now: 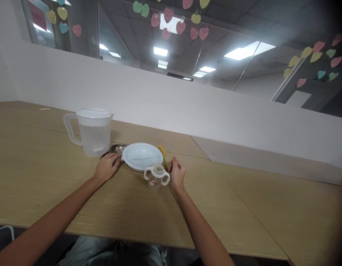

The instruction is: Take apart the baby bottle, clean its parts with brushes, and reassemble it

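Observation:
My left hand [107, 168] lies palm down, fingers stretched out at the near edge of a shiny metal dish [117, 149], which the white bowl partly hides. My right hand [177, 172] is closed on the green stem of a yellow-headed, tulip-like thing [162, 151]; its exact kind is unclear. This leans beside the right rim of the white oval bowl [143, 155]. A clear baby cup [155, 178] with two white handles and red print stands upright, lidless, in front of the bowl, just left of my right hand.
A translucent pitcher [95, 133] of water stands behind my left hand, its handle to the left. A small pale flat piece [45, 109] lies far left on the wooden table [242, 207]. Behind rise a white wall [159, 99] and glass with heart-shaped notes.

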`<act>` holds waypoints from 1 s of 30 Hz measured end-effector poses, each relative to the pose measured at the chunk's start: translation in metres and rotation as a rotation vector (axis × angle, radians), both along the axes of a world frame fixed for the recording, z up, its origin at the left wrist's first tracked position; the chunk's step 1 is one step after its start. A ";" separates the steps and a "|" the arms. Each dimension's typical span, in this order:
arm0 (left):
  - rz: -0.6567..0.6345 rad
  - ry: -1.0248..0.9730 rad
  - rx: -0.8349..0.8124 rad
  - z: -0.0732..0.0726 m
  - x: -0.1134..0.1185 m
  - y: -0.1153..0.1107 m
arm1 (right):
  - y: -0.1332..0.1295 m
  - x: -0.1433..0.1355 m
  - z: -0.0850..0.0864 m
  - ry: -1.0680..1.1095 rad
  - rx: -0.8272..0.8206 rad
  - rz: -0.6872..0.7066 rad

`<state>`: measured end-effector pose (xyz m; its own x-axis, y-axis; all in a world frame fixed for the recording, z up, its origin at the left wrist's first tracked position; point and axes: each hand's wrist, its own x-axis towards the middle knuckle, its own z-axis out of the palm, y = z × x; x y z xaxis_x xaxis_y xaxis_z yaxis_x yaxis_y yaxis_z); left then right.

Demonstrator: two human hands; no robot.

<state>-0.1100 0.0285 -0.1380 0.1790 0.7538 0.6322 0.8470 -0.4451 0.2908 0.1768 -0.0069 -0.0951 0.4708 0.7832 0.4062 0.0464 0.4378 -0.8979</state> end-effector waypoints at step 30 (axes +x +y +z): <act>-0.575 -0.287 0.474 0.087 0.112 -0.108 | -0.046 -0.015 0.020 -0.991 0.996 -0.115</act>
<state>0.0021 -0.0794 -0.0513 0.2398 0.2319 0.9427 0.3677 -0.9204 0.1329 0.1619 -0.0532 -0.0753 -0.2925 -0.0470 0.9551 0.5463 0.8115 0.2072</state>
